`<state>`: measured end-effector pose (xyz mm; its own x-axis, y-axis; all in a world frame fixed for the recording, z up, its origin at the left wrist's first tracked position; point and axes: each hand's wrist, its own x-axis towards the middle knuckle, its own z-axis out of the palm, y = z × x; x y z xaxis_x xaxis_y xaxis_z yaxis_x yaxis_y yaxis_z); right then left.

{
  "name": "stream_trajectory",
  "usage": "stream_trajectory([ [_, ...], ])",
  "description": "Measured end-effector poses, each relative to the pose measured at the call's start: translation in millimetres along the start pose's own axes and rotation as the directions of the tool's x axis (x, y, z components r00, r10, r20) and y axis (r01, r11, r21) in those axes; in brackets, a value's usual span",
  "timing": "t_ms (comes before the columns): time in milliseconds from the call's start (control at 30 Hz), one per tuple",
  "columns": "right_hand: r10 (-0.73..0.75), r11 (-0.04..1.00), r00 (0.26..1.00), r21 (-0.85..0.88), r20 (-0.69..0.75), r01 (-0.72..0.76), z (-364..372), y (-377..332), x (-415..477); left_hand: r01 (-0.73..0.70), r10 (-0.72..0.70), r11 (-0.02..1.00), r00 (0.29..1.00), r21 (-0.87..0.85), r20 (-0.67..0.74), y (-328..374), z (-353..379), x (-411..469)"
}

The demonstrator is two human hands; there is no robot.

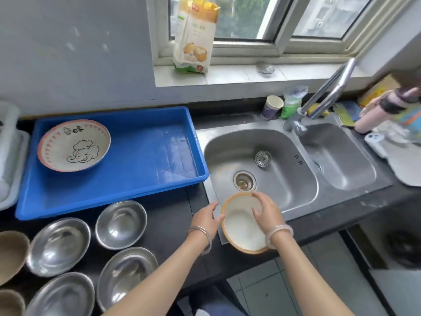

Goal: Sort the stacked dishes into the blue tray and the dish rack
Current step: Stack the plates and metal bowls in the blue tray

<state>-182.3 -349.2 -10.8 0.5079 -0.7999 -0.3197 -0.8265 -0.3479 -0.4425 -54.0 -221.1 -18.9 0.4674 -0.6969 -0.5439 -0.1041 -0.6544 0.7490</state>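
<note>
I hold a white bowl with an orange-brown rim (239,226) over the front edge of the sink (284,201). My left hand (206,221) grips its left rim with the thumb on the edge. My right hand (266,213) curls over its right rim, fingers inside. The blue tray (141,185) lies on the counter at left, holding one large bowl with an elephant drawing (74,145). Several steel bowls (120,224) sit on the dark counter in front of the tray. A white dish rack (9,160) shows partly at the far left edge.
Two brown bowls (11,254) sit at the lower left. A faucet (323,96) arches over the double sink. A paper cup (272,107) and bags stand behind the sink. A flour bag (194,35) rests on the windowsill. Cluttered items fill the right counter.
</note>
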Motion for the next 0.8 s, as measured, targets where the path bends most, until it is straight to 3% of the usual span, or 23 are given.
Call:
stream_trajectory([
  [167, 0.198, 0.975, 0.979, 0.113, -0.043, -0.192, 3, 33, -13, 0.024, -0.023, 0.999, 0.999, -0.045, 0.026, -7, 24, 3],
  [333, 0.282, 0.952, 0.954, 0.152, -0.102, -0.265, 9, 40, -13, 0.076, -0.078, 0.965, 0.997, -0.249, 0.001, -5, 29, 5],
  [533, 0.156, 0.98, 0.978, 0.145, -0.14, -0.135, -2, 16, -7, 0.043, -0.063, 0.955, 0.996, -0.293, -0.059, -1, 2, 13],
  [800, -0.089, 0.979, 0.981, 0.167, -0.174, 0.118, -3, -79, 20, -0.01, -0.101, 0.9, 0.968, -0.436, -0.23, -5, -101, 9],
])
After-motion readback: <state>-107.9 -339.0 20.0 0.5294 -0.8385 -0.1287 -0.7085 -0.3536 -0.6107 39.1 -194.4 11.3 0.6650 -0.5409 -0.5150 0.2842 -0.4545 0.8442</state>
